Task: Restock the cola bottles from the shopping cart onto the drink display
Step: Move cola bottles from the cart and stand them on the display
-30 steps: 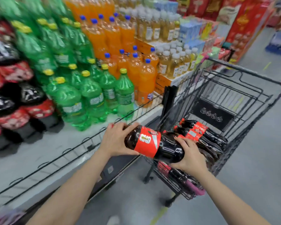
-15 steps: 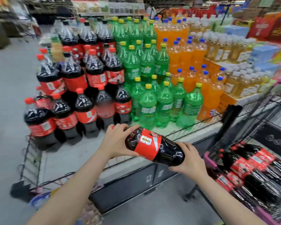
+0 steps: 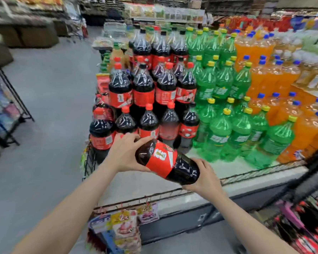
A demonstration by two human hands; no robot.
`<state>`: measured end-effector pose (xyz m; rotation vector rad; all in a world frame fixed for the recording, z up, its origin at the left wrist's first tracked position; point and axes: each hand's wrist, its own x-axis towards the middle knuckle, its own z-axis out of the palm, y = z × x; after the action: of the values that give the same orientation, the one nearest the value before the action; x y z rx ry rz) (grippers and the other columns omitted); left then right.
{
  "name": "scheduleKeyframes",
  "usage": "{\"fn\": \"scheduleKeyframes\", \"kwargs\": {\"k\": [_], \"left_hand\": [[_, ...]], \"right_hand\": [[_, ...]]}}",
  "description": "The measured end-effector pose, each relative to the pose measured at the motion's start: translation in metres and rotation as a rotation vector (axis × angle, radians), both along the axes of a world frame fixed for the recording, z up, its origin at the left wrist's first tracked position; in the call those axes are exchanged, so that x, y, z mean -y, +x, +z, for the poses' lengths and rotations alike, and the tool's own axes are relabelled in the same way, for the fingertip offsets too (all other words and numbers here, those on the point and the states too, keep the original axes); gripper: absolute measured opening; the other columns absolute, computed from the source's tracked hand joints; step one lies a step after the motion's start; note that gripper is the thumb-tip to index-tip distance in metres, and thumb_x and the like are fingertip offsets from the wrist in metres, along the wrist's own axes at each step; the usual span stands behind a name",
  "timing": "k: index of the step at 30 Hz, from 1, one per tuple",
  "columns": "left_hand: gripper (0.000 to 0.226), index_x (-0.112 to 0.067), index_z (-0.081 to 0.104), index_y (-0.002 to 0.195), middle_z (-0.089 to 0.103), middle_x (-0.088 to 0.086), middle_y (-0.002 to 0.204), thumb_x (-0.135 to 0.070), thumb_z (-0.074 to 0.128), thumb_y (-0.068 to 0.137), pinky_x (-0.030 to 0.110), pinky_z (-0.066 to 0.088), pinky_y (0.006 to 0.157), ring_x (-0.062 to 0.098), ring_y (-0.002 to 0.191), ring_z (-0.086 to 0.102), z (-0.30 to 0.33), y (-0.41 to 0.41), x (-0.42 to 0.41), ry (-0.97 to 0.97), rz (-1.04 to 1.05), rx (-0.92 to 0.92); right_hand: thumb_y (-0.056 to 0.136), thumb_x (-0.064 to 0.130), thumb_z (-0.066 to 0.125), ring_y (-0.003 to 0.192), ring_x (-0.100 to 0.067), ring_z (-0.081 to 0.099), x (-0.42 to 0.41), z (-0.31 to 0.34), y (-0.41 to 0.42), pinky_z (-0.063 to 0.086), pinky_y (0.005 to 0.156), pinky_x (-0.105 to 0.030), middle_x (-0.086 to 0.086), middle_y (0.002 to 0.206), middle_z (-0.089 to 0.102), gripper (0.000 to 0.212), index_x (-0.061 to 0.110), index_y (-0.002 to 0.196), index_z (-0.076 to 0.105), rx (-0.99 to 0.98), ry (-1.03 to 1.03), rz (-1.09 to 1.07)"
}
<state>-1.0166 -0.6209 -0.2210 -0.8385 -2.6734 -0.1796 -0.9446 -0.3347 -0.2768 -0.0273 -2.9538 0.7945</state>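
Note:
I hold a large cola bottle (image 3: 166, 164) with a red label, lying tilted in the air over the front of the drink display (image 3: 246, 171). My left hand (image 3: 126, 153) grips its neck end. My right hand (image 3: 204, 178) cups its base from below. Just behind it stand the stacked cola bottles (image 3: 145, 92), red-capped, in tiers on the display's left part. The shopping cart (image 3: 305, 222) shows at the lower right edge with more cola bottles lying in it, blurred.
Green soda bottles (image 3: 228, 125) stand right of the colas, orange ones (image 3: 275, 85) farther right. A low wire rail (image 3: 154, 196) edges the display front, with snack packets (image 3: 125, 228) hanging below. A wire rack (image 3: 6, 110) stands left across the grey aisle floor.
The view has swung left from the cart to the cola stack. Both hands carried the bottle from above the cart to the front of the display, and its base end has dropped lower.

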Motion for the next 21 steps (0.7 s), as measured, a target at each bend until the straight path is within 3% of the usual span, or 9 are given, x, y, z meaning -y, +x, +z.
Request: {"fn": "scheduleKeyframes", "kwargs": {"k": [4, 9, 17, 21], "left_hand": [[0.101, -0.036, 0.044, 0.136, 0.055, 0.002, 0.096, -0.091, 0.048, 0.052, 0.038, 0.033, 0.075, 0.021, 0.088, 0.052, 0.012, -0.024, 0.007, -0.093, 0.013, -0.06], [0.1, -0.033, 0.048, 0.134, 0.057, 0.006, 0.098, -0.092, 0.047, 0.053, 0.04, 0.031, 0.079, 0.024, 0.09, 0.055, 0.008, -0.047, 0.011, -0.147, 0.043, -0.068], [0.091, -0.031, 0.058, 0.126, 0.06, 0.007, 0.094, -0.085, 0.056, 0.053, 0.04, 0.032, 0.076, 0.026, 0.083, 0.058, -0.034, -0.08, 0.027, -0.16, 0.031, -0.042], [0.088, -0.029, 0.057, 0.126, 0.061, 0.011, 0.096, -0.081, 0.054, 0.056, 0.043, 0.035, 0.078, 0.027, 0.083, 0.058, -0.049, -0.098, 0.039, -0.188, -0.01, -0.047]], "right_hand": [[0.044, 0.047, 0.08, 0.115, -0.02, 0.046, 0.019, -0.013, -0.038, 0.049, 0.083, -0.039, 0.006, 0.122, 0.042, 0.098, 0.029, 0.13, 0.036, 0.022, -0.023, 0.0], [0.046, 0.046, 0.08, 0.118, -0.023, 0.044, 0.03, -0.032, -0.083, 0.049, 0.08, -0.037, 0.003, 0.129, 0.036, 0.106, 0.032, 0.138, 0.029, 0.055, -0.043, 0.082], [0.047, 0.043, 0.079, 0.116, -0.027, 0.046, 0.062, -0.077, -0.119, 0.05, 0.084, -0.042, 0.0, 0.126, 0.035, 0.105, 0.026, 0.137, 0.029, 0.201, -0.081, 0.116], [0.041, 0.044, 0.074, 0.108, -0.03, 0.051, 0.085, -0.104, -0.13, 0.051, 0.078, -0.043, -0.002, 0.118, 0.04, 0.098, 0.022, 0.128, 0.035, 0.244, -0.129, 0.088]]}}
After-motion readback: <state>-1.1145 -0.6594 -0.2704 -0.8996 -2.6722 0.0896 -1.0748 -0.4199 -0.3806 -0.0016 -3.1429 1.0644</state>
